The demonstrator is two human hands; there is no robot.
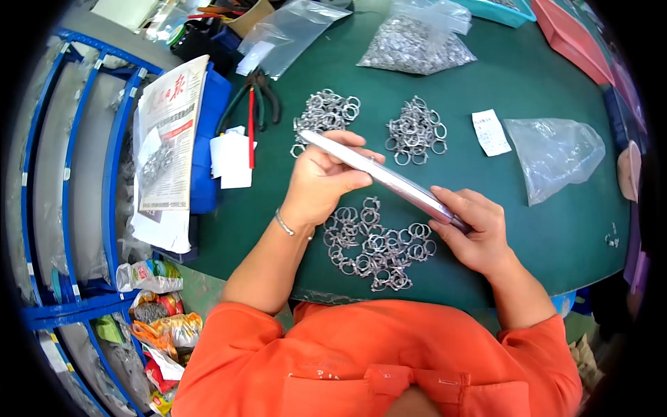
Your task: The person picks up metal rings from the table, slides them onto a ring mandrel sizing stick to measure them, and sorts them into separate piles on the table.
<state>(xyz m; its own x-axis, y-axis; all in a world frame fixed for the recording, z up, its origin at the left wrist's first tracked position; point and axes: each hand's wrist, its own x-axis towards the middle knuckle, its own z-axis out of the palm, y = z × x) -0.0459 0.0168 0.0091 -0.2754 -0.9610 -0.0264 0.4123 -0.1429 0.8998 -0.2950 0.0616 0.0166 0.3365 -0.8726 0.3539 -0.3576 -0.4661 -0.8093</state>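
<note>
Along the left of the room, blue shelving [109, 201] is seen beside a green tabletop [556, 243], on which silver rings are gathered in a near heap [385, 247] and two far heaps [415, 128]. Above the tabletop, between near and far heaps, a silver rod [410, 191] is held slantwise, its long axis angled from upper left to lower right, its narrower end pointed away and leftward. That end is pinched between thumb and fingers by the left hand [321, 182], the nearer end likewise by the right hand [479, 233]. Beyond, pliers [260, 97] and a filled clear bag [420, 45] are laid.
</note>
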